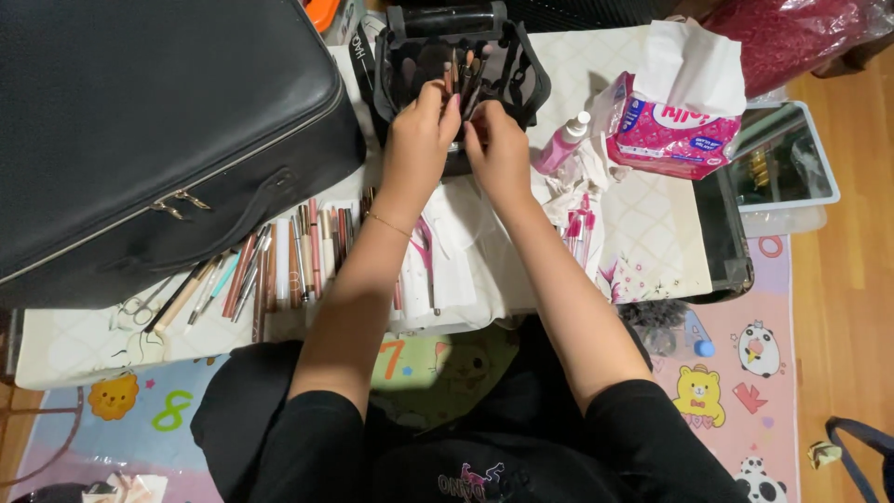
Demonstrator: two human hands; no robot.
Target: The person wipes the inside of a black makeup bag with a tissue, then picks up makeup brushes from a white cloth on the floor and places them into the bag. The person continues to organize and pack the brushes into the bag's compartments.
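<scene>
Both hands are at the black pouch [521, 79] on the far side of the table [652, 242]. Left hand [421, 126] pinches a brush [450, 70] standing inside; right hand [498, 149] is curled, fingertips on the brushes, grip unclear.

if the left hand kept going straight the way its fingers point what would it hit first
Most likely the brushes standing in the black organizer bag: the left hand points up and away from the person, fingertips already at the bag's opening. Depth is hard to judge from above.
</scene>
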